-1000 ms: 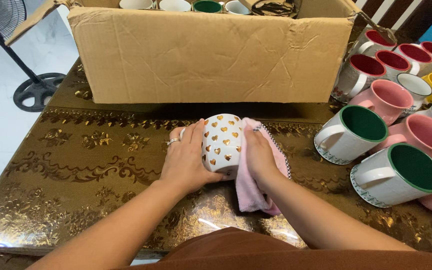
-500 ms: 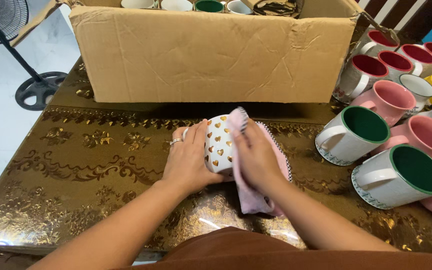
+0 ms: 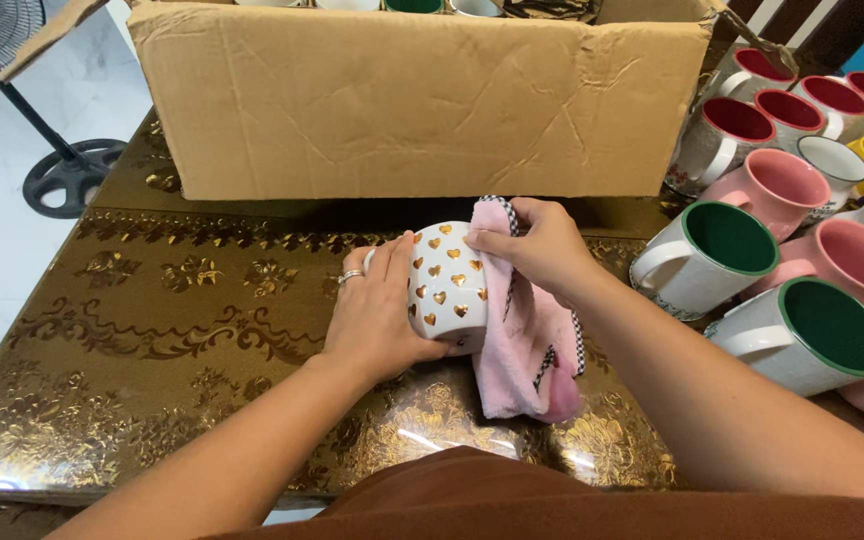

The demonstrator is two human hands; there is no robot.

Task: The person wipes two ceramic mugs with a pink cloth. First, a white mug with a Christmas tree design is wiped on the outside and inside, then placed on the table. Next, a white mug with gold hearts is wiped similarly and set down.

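Cardboard box (image 3: pixel 422 100) behind mug (image 3: pixel 447 285), mugs (image 3: pixel 752 250) rightward.

Bare forearms; silver ring (image 3: pixel 350 276) on left hand (image 3: pixel 377 315); rust-brown garment (image 3: pixel 512 500).

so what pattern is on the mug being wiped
Small gold hearts on white, on the mug; the head view shows it best.

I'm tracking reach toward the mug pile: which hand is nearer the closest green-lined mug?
Right. The right hand, pinching the pink cloth against the heart-patterned mug, sits just left of the green-lined mug. The left hand grips the heart mug's far side.
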